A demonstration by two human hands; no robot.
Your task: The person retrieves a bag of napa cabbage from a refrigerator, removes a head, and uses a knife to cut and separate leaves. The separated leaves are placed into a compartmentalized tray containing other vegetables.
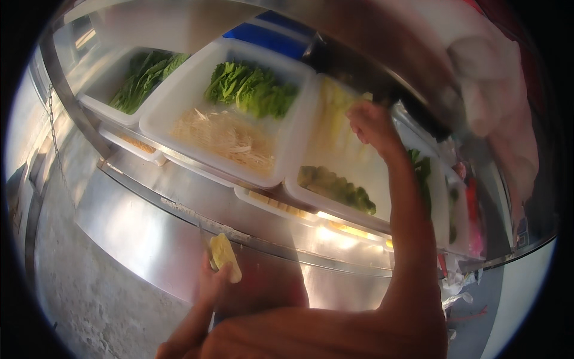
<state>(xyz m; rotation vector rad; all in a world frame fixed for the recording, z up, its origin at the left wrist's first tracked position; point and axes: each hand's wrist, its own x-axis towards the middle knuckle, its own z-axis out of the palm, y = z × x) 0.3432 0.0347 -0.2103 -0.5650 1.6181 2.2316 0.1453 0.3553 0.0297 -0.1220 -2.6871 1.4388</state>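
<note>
In the lower middle, my left hand (216, 278) grips a pale yellow block of food (226, 258). A thin, pointed blade (202, 238), likely a knife's, sticks up beside the block from the same hand. My right hand (373, 125) is raised over a white plastic tub (299, 148), its fingers curled. A small pale yellow piece (367, 96) shows just above its knuckles; whether the hand holds it is hidden. Long pale yellow strips (332, 105) lie in that tub beneath the hand, with blurred green vegetables (338, 186) at the near end.
Another white tub (154, 119) holds leafy lettuce (251, 89) and thin whitish strands, perhaps enoki mushrooms (224, 137). Dark leafy greens (148, 80) fill the tub at left. Shallow trays (273, 207) sit below, above a stainless steel counter front (134, 233). A chain (54, 125) hangs at left.
</note>
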